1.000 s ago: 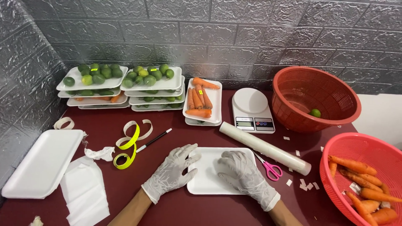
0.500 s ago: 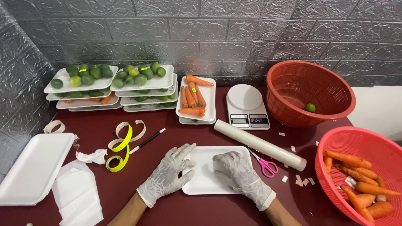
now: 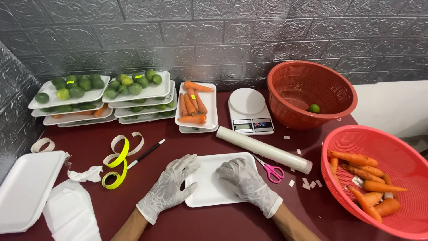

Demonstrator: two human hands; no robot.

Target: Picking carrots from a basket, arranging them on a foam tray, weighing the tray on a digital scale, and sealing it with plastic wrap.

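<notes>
White foam, flat and rectangular: an empty tray (image 3: 26,189) sat at the far left edge of the dark red table (image 3: 178,140), a crumpled plastic bag (image 3: 69,214) just beside it. Behind, stacked foam trays of green limes (image 3: 102,91) stood against the grey embossed wall. A yellow tape strip (image 3: 117,165) curled near a thin black pen (image 3: 145,154). Your left hand (image 3: 171,187), in a thin wrinkled white glove, lay flat with fingers spread loose, gripping nothing, its fingertips over the left edge of the small foam tray (image 3: 209,183). That tray lay empty at the middle front of the table, between both hands. Your right hand (image 3: 247,180), gloved too, rested on the tray's right part, fingers curved down, not clamped on anything. Behind the hands the table was bare up to a tray of carrots (image 3: 196,105) and a white kitchen scale (image 3: 249,109). A roll of clear film (image 3: 263,149) lay slantwise close by the tray's far right corner, pink-handled scissors (image 3: 272,169) just beside it. At the right, a red mesh basket (image 3: 312,91) held one lime; a second red basket (image 3: 379,178) held carrots, crowding the right edge.
</notes>
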